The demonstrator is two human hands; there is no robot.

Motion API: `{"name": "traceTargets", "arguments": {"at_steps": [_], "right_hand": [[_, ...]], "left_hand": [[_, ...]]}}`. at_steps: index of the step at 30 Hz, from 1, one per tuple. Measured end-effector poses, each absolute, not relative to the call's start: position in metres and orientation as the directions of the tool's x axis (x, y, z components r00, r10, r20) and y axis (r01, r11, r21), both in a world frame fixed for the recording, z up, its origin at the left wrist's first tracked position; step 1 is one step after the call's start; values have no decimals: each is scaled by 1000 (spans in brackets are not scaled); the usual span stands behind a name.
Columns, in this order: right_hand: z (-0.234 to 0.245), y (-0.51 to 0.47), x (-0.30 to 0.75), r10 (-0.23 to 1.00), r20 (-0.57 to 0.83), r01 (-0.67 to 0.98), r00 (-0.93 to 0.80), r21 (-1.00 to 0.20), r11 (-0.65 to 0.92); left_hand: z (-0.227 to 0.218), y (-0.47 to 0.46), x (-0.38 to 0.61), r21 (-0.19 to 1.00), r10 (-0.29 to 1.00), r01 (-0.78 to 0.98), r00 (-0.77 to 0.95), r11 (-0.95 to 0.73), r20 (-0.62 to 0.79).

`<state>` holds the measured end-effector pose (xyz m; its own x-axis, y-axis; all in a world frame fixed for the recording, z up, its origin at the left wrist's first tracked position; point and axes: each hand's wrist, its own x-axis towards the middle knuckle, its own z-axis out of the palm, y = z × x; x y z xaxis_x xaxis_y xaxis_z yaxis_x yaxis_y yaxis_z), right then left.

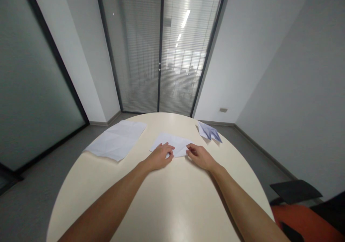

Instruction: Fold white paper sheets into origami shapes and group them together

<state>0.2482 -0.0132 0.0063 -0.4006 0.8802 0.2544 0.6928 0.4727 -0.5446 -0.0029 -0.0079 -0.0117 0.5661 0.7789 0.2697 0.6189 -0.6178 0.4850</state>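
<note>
A folded sheet of white paper (175,141) lies on the table between my hands. My left hand (161,155) rests on its left front part, fingers stretched forward over the paper and slightly apart, the thumb bent toward them. At the right corner, my right hand (201,156) has its fingers curled and pinched onto the paper's edge; the exact grip is partly hidden by the hand. Faint crease lines cross the sheet.
A larger creased sheet of paper (118,139) lies at the left table edge. On the right stands a folded paper piece (209,131), bent up from the round cream table (172,206). An orange and black chair (304,217) is at the lower right. Glass panels with blinds (140,62) are ahead.
</note>
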Motion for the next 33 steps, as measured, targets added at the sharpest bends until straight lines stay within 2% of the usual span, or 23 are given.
{"name": "traceTargets", "arguments": {"at_steps": [9, 17, 33], "right_hand": [[2, -12, 242, 907, 293, 692, -301, -587, 419], [-3, -8, 242, 898, 337, 666, -281, -606, 436], [-9, -2, 243, 882, 377, 743, -281, -497, 449]], "left_hand": [[-14, -9, -1, 459, 764, 612, 552, -644, 336], [-22, -4, -1, 421, 732, 599, 564, -681, 383], [-19, -6, 4, 376, 750, 652, 522, -658, 406]]}}
